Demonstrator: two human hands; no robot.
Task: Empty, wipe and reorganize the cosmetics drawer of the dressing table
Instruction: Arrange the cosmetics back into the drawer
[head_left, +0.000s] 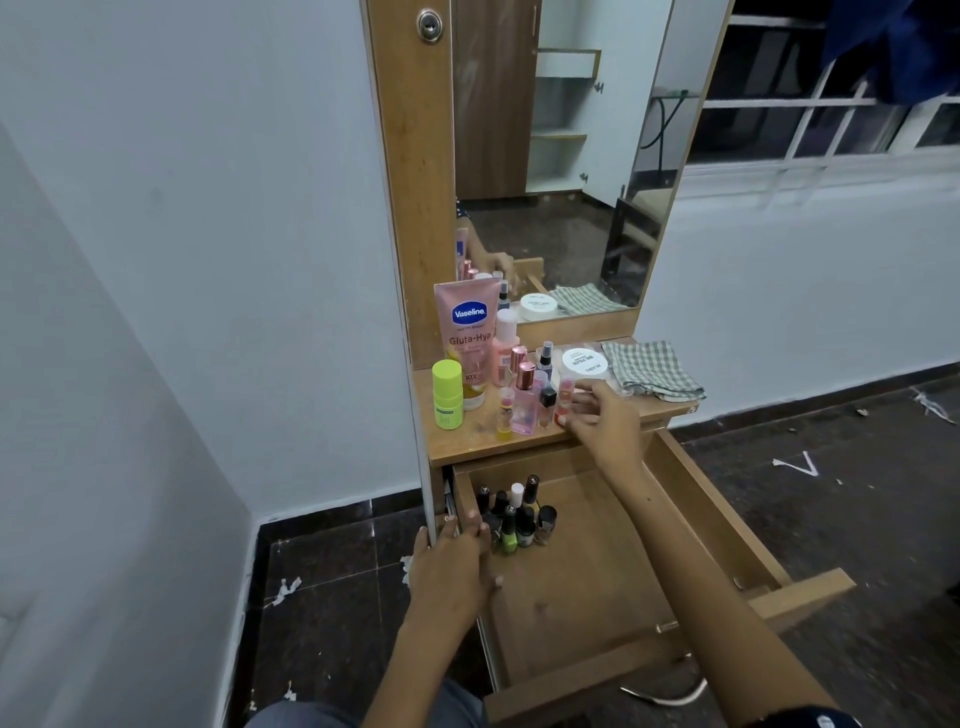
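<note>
Matt wood drawer (613, 587), woven checked cloth (652, 370) (soft-looking), glossy plastic Vaseline tube (466, 332)

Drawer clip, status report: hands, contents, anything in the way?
Left hand grips drawer side wall. Right hand on small pink bottle on tabletop. Nail polish bottles remain inside. Checked cloth idle.

The pulled-out wooden drawer (597, 582) sits below and in front of the wooden dressing-table surface (467, 441). A cluster of small nail-polish bottles (519, 514) stands in the drawer's back left corner. On the surface, the tall pink Vaseline tube (465, 338) stands at the back left, the lime-green capped bottle (448, 395) in front of it, and small pink perfume bottles (524, 400) to their right. The round white-lidded jar (584, 364) lies further right, with the folded checked cloth (652, 369) beside it at the right end. The mirror (561, 156) rises behind them.
</note>
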